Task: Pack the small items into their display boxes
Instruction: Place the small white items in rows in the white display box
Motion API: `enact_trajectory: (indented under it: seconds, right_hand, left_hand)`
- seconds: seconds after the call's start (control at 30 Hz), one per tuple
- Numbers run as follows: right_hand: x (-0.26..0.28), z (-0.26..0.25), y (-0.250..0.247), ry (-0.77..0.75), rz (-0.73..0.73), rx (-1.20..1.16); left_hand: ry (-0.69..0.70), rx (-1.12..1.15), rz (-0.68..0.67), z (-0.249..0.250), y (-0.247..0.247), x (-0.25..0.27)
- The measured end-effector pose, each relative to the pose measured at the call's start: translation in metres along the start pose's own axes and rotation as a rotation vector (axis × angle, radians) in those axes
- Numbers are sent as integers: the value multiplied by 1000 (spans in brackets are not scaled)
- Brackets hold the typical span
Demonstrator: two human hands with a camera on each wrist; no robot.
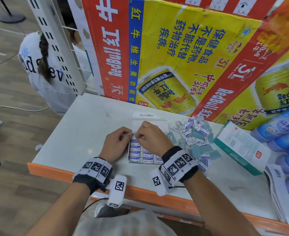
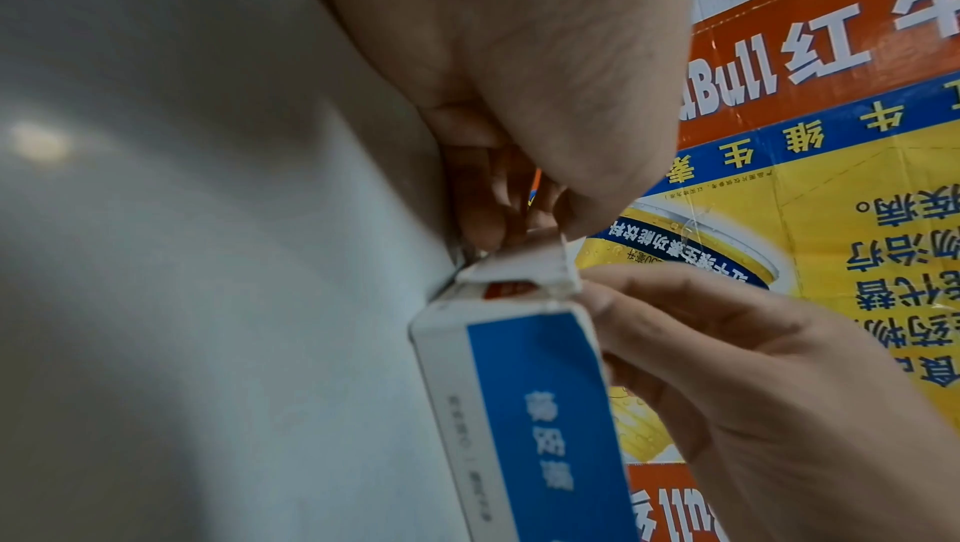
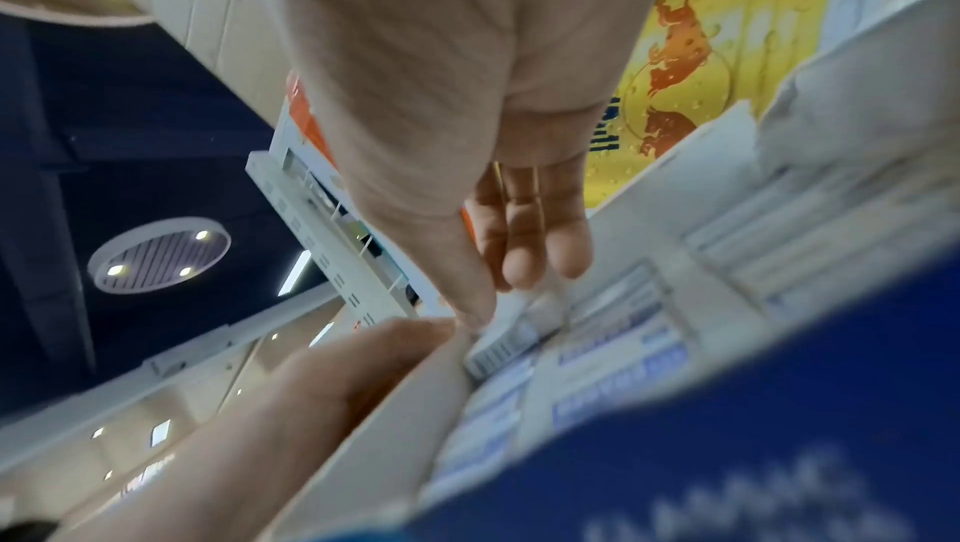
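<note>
1. Left hand [image 1: 117, 143] pinches the far left corner flap of the display box [image 1: 143, 155]; right hand [image 1: 152, 137] pinches an eraser [image 3: 501, 347] there.
2. The box lies on the white table [image 1: 82, 133], nearly filled with rows of erasers.
3. A pile of loose erasers [image 1: 194, 133] lies just right.

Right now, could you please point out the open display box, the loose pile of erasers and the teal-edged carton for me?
display box [image 1: 141, 153], head view, on the packed eraser rows.
loose erasers [image 1: 194, 133], head view, middle of the pile.
teal-edged carton [image 1: 240, 147], head view, white top face.
</note>
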State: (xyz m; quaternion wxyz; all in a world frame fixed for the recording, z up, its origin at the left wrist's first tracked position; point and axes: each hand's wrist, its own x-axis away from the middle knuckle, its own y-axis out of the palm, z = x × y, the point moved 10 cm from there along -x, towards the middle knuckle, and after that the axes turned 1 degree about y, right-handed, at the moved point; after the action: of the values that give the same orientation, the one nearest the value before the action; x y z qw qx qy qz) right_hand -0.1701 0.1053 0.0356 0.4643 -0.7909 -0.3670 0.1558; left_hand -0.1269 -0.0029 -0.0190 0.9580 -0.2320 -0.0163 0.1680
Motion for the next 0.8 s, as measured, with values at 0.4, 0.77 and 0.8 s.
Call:
enact_trajectory:
  seconds: [0.4, 0.77, 0.8]
  right_hand:
    - [24, 117, -63, 282, 135, 121]
    - [34, 124, -71, 259, 237, -122]
    - [37, 123, -74, 252, 254, -172]
  left_hand:
    - [-31, 80, -21, -3, 3, 0]
    - [-52, 46, -22, -8, 3, 0]
    - [-50, 46, -20, -8, 3, 0]
